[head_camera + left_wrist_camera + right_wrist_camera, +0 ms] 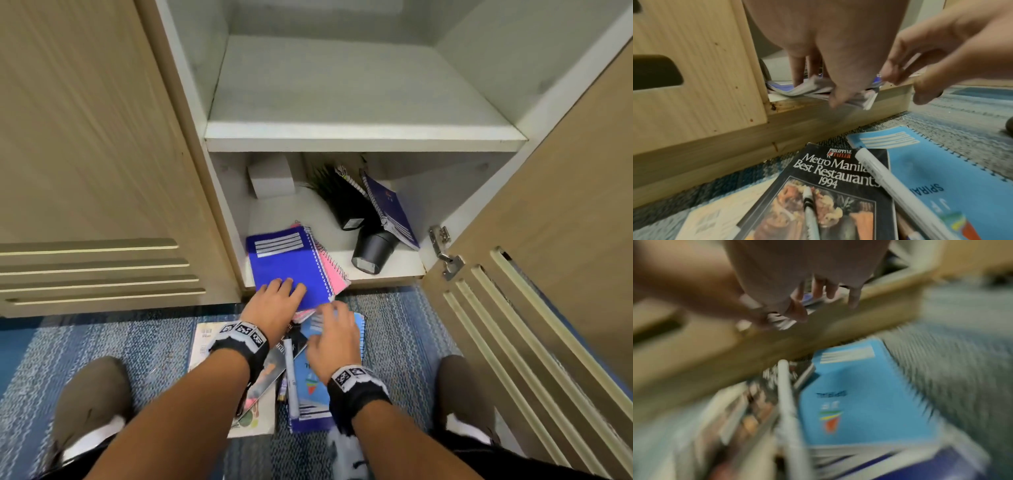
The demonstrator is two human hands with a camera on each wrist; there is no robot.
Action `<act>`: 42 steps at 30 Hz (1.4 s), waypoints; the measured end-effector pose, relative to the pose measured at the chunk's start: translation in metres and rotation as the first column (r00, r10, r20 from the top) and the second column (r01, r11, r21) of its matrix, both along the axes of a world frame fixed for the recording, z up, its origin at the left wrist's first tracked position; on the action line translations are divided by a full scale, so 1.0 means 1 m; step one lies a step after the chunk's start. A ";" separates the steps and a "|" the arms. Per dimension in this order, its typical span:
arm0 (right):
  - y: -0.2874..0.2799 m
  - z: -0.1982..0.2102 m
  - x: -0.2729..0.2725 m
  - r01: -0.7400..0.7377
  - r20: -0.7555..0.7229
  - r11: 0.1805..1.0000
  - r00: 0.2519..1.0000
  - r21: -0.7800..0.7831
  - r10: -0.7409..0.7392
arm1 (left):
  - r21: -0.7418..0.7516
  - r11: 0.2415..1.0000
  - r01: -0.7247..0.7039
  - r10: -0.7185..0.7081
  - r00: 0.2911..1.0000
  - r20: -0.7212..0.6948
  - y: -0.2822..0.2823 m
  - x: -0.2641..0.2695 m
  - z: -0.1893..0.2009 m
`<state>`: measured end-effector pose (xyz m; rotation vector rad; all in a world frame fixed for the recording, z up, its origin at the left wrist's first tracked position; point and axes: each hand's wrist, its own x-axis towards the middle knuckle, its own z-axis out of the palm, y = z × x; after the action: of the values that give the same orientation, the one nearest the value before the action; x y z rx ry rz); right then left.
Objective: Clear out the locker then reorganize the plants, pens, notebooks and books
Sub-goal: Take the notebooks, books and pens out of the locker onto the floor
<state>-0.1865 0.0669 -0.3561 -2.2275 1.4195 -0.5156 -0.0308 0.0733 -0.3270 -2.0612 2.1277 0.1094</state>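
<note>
A blue spiral notebook [287, 260] lies on a pink one [334, 274] at the front of the locker's bottom shelf [394, 270], overhanging its edge. My left hand [284, 291] pinches the near edge of this stack [865, 100], fingers on top and thumb beneath. My right hand [334, 318], blurred, hovers just right of it with fingers loosely spread and nothing in them. Two black plant pots [373, 251] [349, 212] lie tipped over further in, beside a leaning dark blue notebook [394, 212].
On the carpet under my hands lie a restaurant guide book [828, 178], a light-blue spiral notebook [920, 170], a white marker [890, 181] and other books. A white box [270, 178] sits at the shelf's back left. The upper shelf [359, 89] is bare. The locker door [548, 240] stands open on the right.
</note>
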 end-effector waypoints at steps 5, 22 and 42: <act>-0.022 0.014 0.010 -0.016 0.356 0.434 0.600 0.901 -0.717 | -0.020 1.000 -0.001 0.001 1.000 -0.007 0.025 0.001 0.007; -0.017 -0.001 -0.064 0.216 0.143 0.452 0.758 0.865 -0.636 | 0.380 0.924 -0.052 0.060 0.998 -0.011 0.139 0.022 0.019; -0.029 0.052 -0.061 0.133 -0.112 0.843 0.990 0.520 -0.087 | 0.357 0.933 -0.050 0.124 0.974 -0.188 0.053 -0.029 0.045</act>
<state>-0.2479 0.0376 -0.3044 -1.7459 1.5156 -0.0438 -0.0601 0.1263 -0.2823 -1.9992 1.9448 0.6930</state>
